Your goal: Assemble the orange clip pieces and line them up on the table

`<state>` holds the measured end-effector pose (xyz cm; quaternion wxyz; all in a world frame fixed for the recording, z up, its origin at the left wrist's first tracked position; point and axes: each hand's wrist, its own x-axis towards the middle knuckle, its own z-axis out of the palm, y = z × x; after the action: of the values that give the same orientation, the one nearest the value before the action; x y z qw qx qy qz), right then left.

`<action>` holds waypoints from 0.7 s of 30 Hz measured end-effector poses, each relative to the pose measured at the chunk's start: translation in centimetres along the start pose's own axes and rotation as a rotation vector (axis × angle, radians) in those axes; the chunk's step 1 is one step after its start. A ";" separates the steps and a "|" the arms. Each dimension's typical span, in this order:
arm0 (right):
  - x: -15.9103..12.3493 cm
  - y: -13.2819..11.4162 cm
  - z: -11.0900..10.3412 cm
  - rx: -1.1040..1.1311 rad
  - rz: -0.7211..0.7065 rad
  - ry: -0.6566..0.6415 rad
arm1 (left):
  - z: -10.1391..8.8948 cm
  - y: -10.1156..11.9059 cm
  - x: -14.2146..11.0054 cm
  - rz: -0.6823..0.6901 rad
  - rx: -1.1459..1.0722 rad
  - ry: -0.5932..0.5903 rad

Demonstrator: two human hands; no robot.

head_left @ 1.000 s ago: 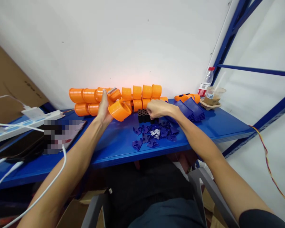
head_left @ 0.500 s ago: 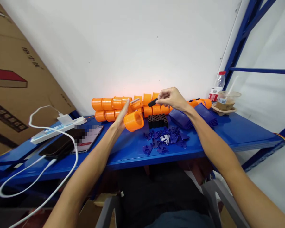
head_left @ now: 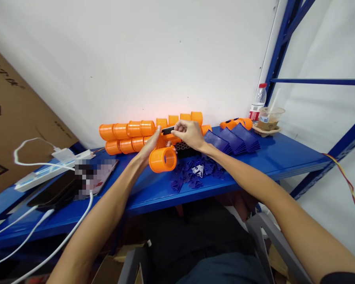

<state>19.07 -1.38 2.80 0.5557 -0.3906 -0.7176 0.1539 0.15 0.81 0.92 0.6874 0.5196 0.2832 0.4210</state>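
Note:
My left hand (head_left: 150,149) is closed around an orange plastic part (head_left: 160,161) whose round, cup-like end faces toward me and to the right. Pinched in the fingers of my right hand (head_left: 191,134) is a short black cylinder (head_left: 167,130), held sideways against the top of that orange part; whether it sits inside cannot be made out. Behind my right hand, partly covered by it, stands a block of short black tubes (head_left: 183,148). Small dark blue plastic pieces (head_left: 192,182) lie in a loose pile below, with one whitish piece (head_left: 198,170) among them.
Rows of orange cylindrical parts (head_left: 127,130) are stacked along the wall. Dark blue flat plates (head_left: 232,140) fan out on the right, before a bottle (head_left: 258,103) and a drink cup (head_left: 270,118). A power strip (head_left: 53,169), phone (head_left: 57,191) and white cables occupy the left.
My right hand has moved left, bringing the black cylinder from mid-air to the top of the orange part. The camera view has turned slightly right.

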 end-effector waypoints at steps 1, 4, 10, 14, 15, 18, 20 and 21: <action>-0.2 0.1 0.3 -0.020 0.008 0.023 | 0.1 -0.1 0.0 0.023 0.031 -0.004; -0.5 0.3 0.8 -0.057 0.026 0.062 | 0.4 -0.1 -0.2 0.114 0.142 -0.021; -0.5 0.3 0.7 -0.046 0.027 -0.001 | 0.5 -0.2 -0.5 0.192 0.236 -0.044; -0.5 -0.2 0.3 -0.042 0.002 -0.062 | 0.6 -0.1 -0.1 0.207 0.207 0.111; -0.5 -0.4 0.2 -0.043 -0.001 -0.077 | 0.6 0.0 -0.1 0.222 0.172 0.155; -0.5 -1.0 -0.2 -0.069 -0.003 -0.075 | 0.6 0.7 0.0 0.295 0.005 0.264; -0.5 -1.4 -0.6 -0.110 -0.008 -0.106 | 0.1 1.3 0.1 0.357 -0.112 0.350; -0.5 -1.5 -0.9 -0.142 -0.016 -0.172 | -0.3 1.6 0.2 0.381 -0.166 0.394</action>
<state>19.30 -2.96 3.74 0.4640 -0.4088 -0.7748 0.1315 -0.48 1.29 2.33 0.5677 0.4135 0.2732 0.6573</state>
